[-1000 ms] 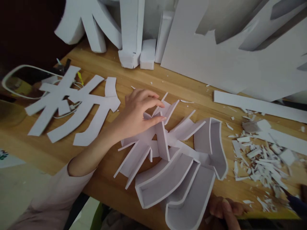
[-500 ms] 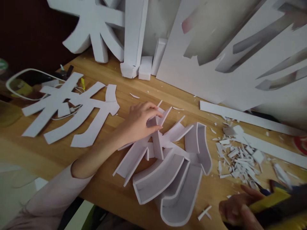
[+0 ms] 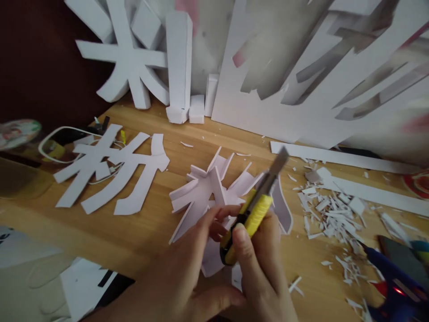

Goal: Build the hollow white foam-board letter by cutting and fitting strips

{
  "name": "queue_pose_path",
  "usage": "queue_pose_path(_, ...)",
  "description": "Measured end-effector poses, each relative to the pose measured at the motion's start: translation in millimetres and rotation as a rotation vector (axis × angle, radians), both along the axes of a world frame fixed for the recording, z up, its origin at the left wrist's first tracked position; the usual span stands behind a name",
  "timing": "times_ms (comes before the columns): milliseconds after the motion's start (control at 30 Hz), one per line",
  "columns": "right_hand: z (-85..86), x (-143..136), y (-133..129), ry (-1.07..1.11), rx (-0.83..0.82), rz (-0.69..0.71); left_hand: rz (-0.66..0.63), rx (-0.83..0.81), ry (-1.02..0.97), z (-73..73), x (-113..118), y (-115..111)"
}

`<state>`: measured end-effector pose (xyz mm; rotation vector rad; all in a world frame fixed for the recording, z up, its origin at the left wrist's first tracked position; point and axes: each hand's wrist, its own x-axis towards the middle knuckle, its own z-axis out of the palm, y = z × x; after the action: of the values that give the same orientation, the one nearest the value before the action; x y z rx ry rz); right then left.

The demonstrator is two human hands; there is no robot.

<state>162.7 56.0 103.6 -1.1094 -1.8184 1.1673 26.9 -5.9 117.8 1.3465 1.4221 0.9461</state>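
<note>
A yellow-and-black utility knife (image 3: 256,212) is gripped in my right hand (image 3: 264,259), its blade extended and pointing up and away. Close beside it, my left hand (image 3: 197,264) has thumb and fingers apart, with the fingertips partly behind the knife handle. Under both hands lies a white foam-board letter shell (image 3: 196,190), made of a flat base with thin upright walls. My hands and the knife cover much of its middle and near part. I see nothing held in my left hand.
A flat white cut-out character (image 3: 134,163) lies left over a white cable. Finished block letters (image 3: 134,58) and a cut board (image 3: 241,107) lean at the back. To the right are foam scraps (image 3: 335,219), long strips (image 3: 378,192) and a blue glue gun (image 3: 395,286) with a red light.
My left hand has left the letter shell's upper walls and come down toward me. My right hand has brought the knife from the lower right to over the shell. The view has shifted.
</note>
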Motion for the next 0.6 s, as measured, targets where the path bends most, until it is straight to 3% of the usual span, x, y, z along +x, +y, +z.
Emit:
queue_pose_path(133, 0.7, -8.4, 4.2, 0.131, -0.19, 0.12, 0.102, 0.01, -0.091, -15.9, 9.0, -9.4)
queue_pose_path(300, 2.1, -8.1, 3.9, 0.163, -0.283, 0.319, 0.212, -0.019, -0.005, -17.4, 11.4, -19.4)
queue_pose_path(367, -2.9, -1.3, 9.4, 0.082, -0.171, 0.354, 0.26, -0.026, 0.071, -16.1, -2.1, -22.0)
queue_pose_path(500, -27.5, 13.1, 31.2, -0.214, 0.321, 0.052, 0.445, -0.069, 0.363, -14.1, -44.3, -22.6)
queue_pose_path(600, -45.6, 15.9, 43.6, -0.413, 0.498, -0.034, 0.398, -0.066, 0.53, -16.0, -67.0, -17.9)
